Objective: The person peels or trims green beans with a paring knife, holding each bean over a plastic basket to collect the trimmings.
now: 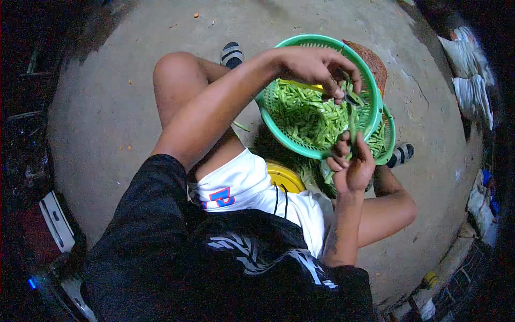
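My left hand reaches over a green plastic basket, its fingers closed on a small knife. A yellow strip below that hand looks like the handle, mostly covered by the fingers. Right below the blade, my right hand is closed around long green beans, which stand up from the fist toward the blade. Cut green bean pieces fill much of the basket beneath both hands.
Partly under the first basket is a second green basket, also with bean pieces. A reddish-brown mesh sack sits behind. Between my legs is a yellow round object. White sacks lie at the right. One bean lies on the concrete floor.
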`<state>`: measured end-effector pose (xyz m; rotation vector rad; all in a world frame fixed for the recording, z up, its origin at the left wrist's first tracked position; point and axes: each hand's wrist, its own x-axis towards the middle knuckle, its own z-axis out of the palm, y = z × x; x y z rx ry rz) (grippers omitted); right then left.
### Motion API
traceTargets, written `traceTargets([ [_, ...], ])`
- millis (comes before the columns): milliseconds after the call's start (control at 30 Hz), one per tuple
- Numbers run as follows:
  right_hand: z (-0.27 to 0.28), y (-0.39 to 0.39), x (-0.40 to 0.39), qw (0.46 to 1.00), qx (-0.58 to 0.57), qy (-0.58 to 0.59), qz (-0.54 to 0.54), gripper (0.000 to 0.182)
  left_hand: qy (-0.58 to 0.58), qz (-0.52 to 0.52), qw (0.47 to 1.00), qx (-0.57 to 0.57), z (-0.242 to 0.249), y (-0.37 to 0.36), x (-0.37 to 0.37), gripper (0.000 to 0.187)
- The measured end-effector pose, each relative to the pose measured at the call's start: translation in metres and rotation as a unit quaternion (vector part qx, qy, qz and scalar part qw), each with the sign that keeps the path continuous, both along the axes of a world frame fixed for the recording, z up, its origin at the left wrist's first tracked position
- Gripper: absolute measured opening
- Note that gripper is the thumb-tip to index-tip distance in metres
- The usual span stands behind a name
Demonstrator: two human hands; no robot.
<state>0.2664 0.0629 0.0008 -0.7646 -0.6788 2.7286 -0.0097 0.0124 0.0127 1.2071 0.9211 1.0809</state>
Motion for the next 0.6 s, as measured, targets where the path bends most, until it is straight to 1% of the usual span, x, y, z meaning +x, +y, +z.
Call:
traceTargets([
  [67,-0.010,0.005,0.004,0.998,0.022,-0.057,-0.024,0.034,0.060,0.014,0.998,0.021,0.001,-0.001,-0.002,0.034],
  [100,-0.008,0.002,0.001,0.995,0.051,-0.068,-0.044,0.029,0.067,0.032,0.997,0.010,0.004,-0.004,0.000,0.033],
  [133,-0.006,-0.002,-0.001,0.995,0.050,-0.068,-0.043,0.029,0.067,0.033,0.997,0.009,0.004,-0.004,0.000,0.033],
  [200,-0.004,-0.005,-0.003,0.977,0.169,-0.119,-0.054,0.024,0.145,0.049,0.988,0.022,0.001,-0.001,0.001,0.031],
  [233,-0.006,-0.005,-0.001,0.977,0.170,-0.115,-0.058,0.022,0.145,0.048,0.988,0.021,-0.003,0.000,0.000,0.031],
  [333,-0.007,-0.003,0.006,0.984,0.135,-0.103,-0.055,0.023,0.152,0.058,0.987,0.004,-0.004,0.000,0.001,0.031],
  [367,-0.008,-0.002,0.006,0.984,0.135,-0.103,-0.056,0.023,0.165,0.070,0.984,-0.014,-0.003,0.000,0.003,0.031],
  [400,-0.009,0.000,0.007,0.987,0.110,-0.101,-0.056,0.023,0.178,0.082,0.980,-0.032,-0.003,-0.001,0.003,0.031],
  [500,-0.010,0.001,0.007,0.992,0.063,-0.093,-0.060,0.024,0.166,0.067,0.984,-0.003,-0.015,0.004,0.010,0.031],
  [600,-0.012,0.006,0.012,0.994,0.020,-0.087,-0.061,0.024,0.150,0.071,0.986,-0.034,-0.019,0.006,-0.007,0.031],
])
